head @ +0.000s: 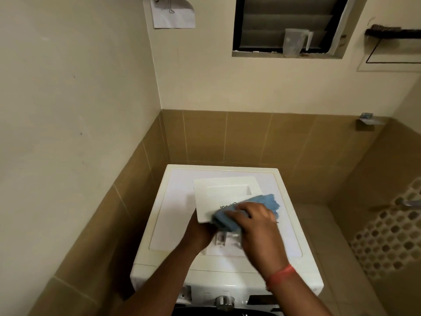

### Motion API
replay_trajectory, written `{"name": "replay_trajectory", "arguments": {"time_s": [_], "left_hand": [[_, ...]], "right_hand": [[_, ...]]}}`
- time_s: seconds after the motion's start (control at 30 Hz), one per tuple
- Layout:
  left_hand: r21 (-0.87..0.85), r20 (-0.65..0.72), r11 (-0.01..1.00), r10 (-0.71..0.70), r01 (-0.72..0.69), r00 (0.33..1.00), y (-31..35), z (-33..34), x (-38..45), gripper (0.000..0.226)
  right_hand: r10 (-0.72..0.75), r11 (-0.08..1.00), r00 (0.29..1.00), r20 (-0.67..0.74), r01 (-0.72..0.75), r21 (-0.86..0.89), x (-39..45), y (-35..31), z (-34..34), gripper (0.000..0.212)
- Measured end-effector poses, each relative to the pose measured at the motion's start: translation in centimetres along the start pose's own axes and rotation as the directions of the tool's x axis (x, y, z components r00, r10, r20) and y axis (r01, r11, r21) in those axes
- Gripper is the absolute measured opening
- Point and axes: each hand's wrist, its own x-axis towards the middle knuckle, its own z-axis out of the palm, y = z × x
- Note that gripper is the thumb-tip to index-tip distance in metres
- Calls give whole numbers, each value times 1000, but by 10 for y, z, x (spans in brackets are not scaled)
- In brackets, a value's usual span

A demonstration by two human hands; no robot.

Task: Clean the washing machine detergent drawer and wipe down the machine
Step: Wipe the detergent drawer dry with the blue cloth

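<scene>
Drawer sits held above the washing machine, near the middle of its white top, front panel tilted up toward you and its compartments hanging down toward the machine's front edge. Your left hand is under the drawer's left near corner with a closed grip on it; the fingers are hidden behind the panel. Your right hand presses a blue cloth onto the panel's lower right edge, fingers curled over the bunched cloth, gripping it. Part of the cloth spills past the panel's right edge, over the machine's top.

Left of the drawer, the machine's top shows a bare white strip out to its raised rim, and another bare strip lies behind the drawer up to the back rim. Right of the machine a stretch of tiled floor lies open; left of it the tiled wall stands close to the machine's side. Below your wrists, on the machine's front, you can see 1 round dial. High above the machine, a clear jug stands on the window sill.
</scene>
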Motion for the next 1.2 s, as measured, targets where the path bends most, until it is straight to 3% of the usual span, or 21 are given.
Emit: {"name": "replay_trajectory", "arguments": {"time_s": [0.1, 0.17, 0.2, 0.27, 0.37, 0.43, 0.5, 0.57, 0.7, 0.77, 0.87, 0.97, 1.07, 1.2], "left_hand": [[-166, 76, 986, -13, 26, 997, 6, 2, 4, 32], [50, -3, 992, 114, -114, 993, 2, -1, -1, 29], [82, -59, 991, 111, -106, 992, 0, -2, -2, 27], [102, -22, 988, 120, -117, 993, -1, -4, -7, 6], [-22, 40, 999, -45, 46, 998, -9, 1, -1, 8], [25, 65, 997, -73, 71, 995, -7, 2, 1, 13], [-85, 40, 986, -143, 146, 989, -1, 1, 0, 24], [-185, 30, 976, -110, 114, 993, 7, 4, -1, 25], [-218, -19, 972, -94, 87, 995, 6, 7, 1, 26], [-208, -34, 975, -84, 75, 996, 2, 3, 1, 31], [-157, 42, 977, -137, 142, 990, 1, 4, -7, 10], [-140, 7, 974, -179, 178, 984, 6, 4, -5, 27], [-257, -4, 957, -141, 135, 990, 10, 5, 1, 35], [-219, -28, 973, -85, 76, 996, 10, 7, -1, 44]], "right_hand": [[103, 995, 990, -92, -103, -1, -6, 16, -5, 43], [89, 996, 992, -94, -89, 2, -2, 1, -2, 40], [57, 998, 996, -75, -56, 18, 1, -11, 1, 38], [-32, 998, 999, 3, 32, 47, 7, -34, 6, 38], [-113, 992, 991, 66, 109, 61, 10, -42, 9, 47], [-113, 992, 992, 62, 110, 56, 6, -27, 3, 44], [-52, 997, 999, 17, 51, 62, -3, -3, -5, 37], [56, 997, 998, -32, -54, 55, -11, 24, -11, 41], [136, 991, 988, -66, -137, -8, -9, 19, -9, 45], [92, 996, 995, -48, -93, -17, -4, -6, -4, 43], [-28, 1000, 999, 40, 28, 0, 5, -39, 4, 44], [-66, 998, 995, 68, 66, -2, 16, -38, 1, 51], [16, 999, 1000, 23, -15, -44, 13, -5, -8, 47], [197, 974, 980, -23, -198, -109, 11, 19, -12, 53]]}}
